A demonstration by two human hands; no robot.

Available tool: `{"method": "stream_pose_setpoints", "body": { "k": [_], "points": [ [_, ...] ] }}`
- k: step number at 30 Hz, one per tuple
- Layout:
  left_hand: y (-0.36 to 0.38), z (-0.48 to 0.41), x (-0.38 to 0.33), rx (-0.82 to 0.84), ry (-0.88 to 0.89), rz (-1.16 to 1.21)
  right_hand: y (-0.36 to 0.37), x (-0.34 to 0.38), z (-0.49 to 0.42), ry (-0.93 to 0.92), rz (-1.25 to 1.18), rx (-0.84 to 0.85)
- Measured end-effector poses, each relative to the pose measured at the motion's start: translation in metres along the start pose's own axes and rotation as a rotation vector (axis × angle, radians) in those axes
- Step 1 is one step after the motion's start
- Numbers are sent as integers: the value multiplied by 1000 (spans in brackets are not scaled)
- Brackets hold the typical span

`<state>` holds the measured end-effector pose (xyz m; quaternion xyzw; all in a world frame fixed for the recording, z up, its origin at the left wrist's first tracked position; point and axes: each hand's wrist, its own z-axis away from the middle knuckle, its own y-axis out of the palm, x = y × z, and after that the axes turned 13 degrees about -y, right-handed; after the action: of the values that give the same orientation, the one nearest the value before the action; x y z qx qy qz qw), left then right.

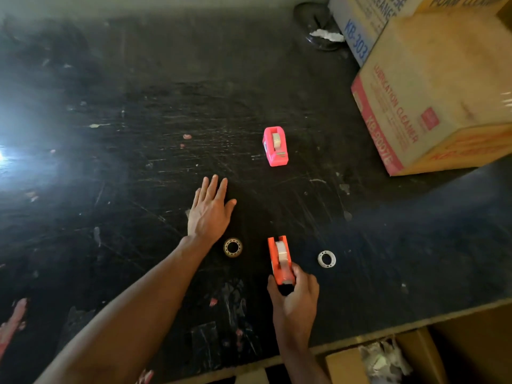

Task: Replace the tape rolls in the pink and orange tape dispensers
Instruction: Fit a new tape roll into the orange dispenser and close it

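Observation:
The pink tape dispenser [275, 146] stands on the black table, a tape roll seated in it. Nearer to me, the orange tape dispenser [280, 259] also carries a roll, and my right hand [295, 296] grips its near end. A tape roll with a white core [233, 247] lies flat just left of the orange dispenser. An empty white core ring [327, 259] lies to its right. My left hand [209, 210] is spread flat, fingers apart, above the table beyond the loose roll, holding nothing.
Stacked cardboard boxes [432, 106] fill the table's back right corner, with a dark object [318, 26] behind them. The scratched black table [138, 148] has a bright glare at the left. Open cartons [388, 361] sit below the front edge.

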<state>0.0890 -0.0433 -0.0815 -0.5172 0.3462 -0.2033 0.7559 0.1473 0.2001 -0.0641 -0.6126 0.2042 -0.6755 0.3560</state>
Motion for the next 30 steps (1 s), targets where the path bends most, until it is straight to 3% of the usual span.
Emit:
{"method": "stream_pose_setpoints", "body": {
  "k": [5,20,30],
  "points": [
    [6,-13,6,-45,26,-116,7,18,-24,-50,-40,-76],
    [10,-18,7,-40,25,-84,64,103,-208,-397,-33,-166],
    [12,-18,7,-54,10,-75,85,108,-219,-393,28,-188]
  ]
}}
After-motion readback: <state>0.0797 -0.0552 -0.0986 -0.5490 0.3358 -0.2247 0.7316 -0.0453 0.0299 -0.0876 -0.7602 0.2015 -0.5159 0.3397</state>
